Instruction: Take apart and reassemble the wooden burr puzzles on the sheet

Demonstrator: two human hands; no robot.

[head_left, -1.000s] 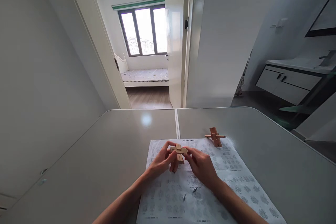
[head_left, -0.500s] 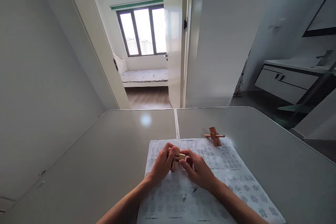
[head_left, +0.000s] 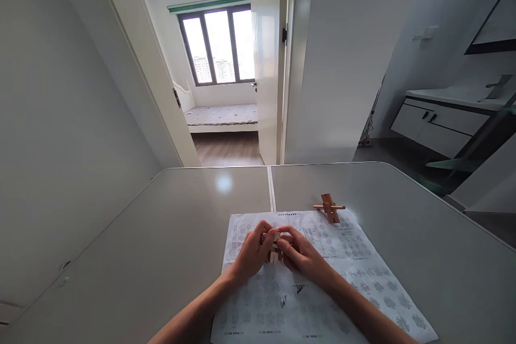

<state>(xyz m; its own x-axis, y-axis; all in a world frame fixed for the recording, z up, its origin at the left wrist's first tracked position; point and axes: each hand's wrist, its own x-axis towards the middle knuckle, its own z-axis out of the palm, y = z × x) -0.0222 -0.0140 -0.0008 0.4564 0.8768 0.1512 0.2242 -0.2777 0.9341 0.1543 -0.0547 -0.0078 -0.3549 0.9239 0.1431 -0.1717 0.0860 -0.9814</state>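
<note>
My left hand (head_left: 252, 252) and my right hand (head_left: 302, 254) meet over a printed paper sheet (head_left: 355, 274) on the grey table (head_left: 161, 226). Both close their fingers round a small wooden puzzle piece (head_left: 274, 246), light in colour, which shows only between the fingertips. A second wooden puzzle (head_left: 329, 208), shaped like a cross with a thin rod through it, lies untouched at the sheet's far right corner.
The table has a seam (head_left: 269, 185) down its middle and rounded far corners. Beyond it an open doorway (head_left: 226, 91) leads to a room with a window. A cabinet with a sink (head_left: 447, 118) stands at the right.
The wooden piece was held up with its cross shape in plain sight; my hands have since drawn together and lowered a little, so the fingers cover most of it.
</note>
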